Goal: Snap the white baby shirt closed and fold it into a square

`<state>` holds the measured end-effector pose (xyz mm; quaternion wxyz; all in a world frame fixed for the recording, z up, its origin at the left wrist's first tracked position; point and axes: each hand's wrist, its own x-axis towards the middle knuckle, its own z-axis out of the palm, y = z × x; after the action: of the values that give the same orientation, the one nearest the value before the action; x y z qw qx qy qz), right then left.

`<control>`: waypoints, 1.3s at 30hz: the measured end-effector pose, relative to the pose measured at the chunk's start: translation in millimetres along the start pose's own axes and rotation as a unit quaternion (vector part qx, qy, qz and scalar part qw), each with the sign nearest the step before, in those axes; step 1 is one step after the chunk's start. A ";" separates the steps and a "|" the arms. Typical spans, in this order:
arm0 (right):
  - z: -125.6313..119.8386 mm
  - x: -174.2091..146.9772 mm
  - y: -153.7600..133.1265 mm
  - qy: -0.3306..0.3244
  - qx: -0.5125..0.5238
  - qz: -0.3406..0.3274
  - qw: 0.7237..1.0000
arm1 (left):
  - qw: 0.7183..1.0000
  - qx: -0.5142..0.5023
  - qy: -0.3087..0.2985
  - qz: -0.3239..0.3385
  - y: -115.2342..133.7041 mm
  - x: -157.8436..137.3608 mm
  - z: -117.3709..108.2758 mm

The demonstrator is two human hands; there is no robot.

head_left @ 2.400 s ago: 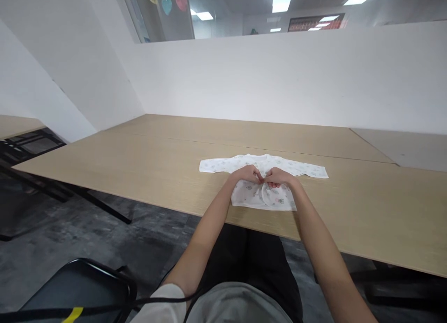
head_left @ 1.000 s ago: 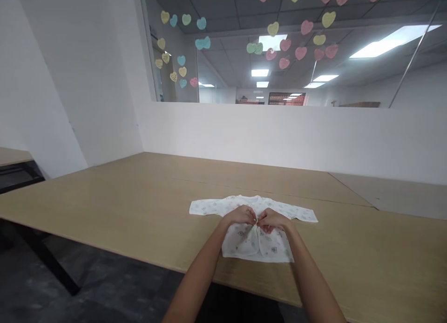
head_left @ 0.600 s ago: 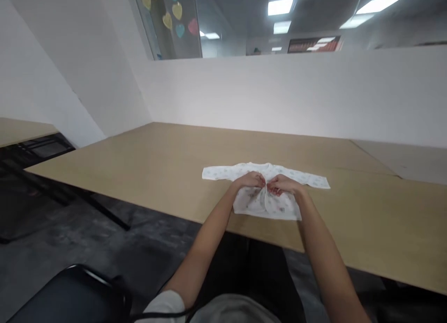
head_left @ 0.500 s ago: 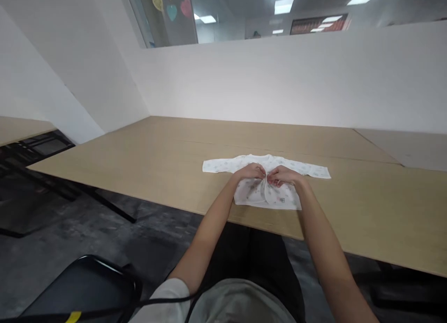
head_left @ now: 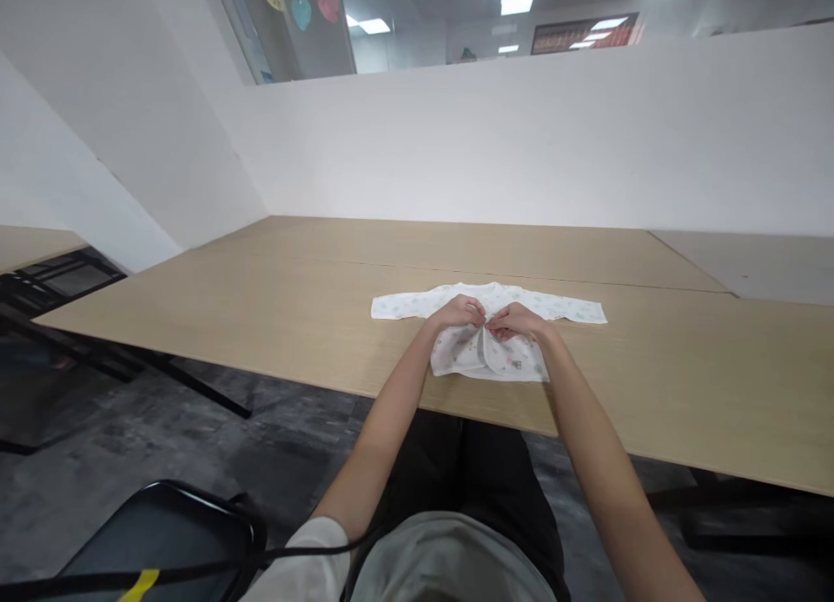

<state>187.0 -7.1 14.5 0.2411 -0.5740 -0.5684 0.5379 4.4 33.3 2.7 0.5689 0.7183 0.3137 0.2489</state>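
A small white long-sleeved baby shirt [head_left: 456, 359] with a faint print lies spread on the wooden table, its sleeves stretched out to both sides and its neckline facing away from me. My left hand [head_left: 461, 312] pinches the front opening at mid-chest. From the other side my right hand [head_left: 514, 320] pinches the same spot, the fingertips of both hands nearly touching. The cloth is drawn up into folds below them. Whatever small fastening sits between the fingers is hidden.
The tabletop [head_left: 261, 298] reaches back to a white wall [head_left: 456, 150] with a window above it. At lower left stands a black chair [head_left: 162, 532], with a dark cable [head_left: 293, 551] crossing near my left arm. Another table [head_left: 32, 246] is at the far left.
Both hands stay pinched at the shirt's front, with the fingers slightly shifted. The whole view has moved a little, so the shirt appears slightly further left and higher.
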 end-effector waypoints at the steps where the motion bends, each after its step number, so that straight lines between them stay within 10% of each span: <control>1: 0.5 -0.7 -0.6 0.005 0.013 0.003 1.000 | 1.000 0.000 -0.003 -0.001 0.5 -0.6 -0.1; 39: 4.9 -5.5 -2.6 0.001 0.053 -0.020 0.998 | 0.995 0.012 0.068 -0.071 21.9 -19.1 17.9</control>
<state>182.8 -13.2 17.2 0.2821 -0.5494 -0.5501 0.5621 7.9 4.0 20.0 0.5541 0.6825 0.4045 0.2522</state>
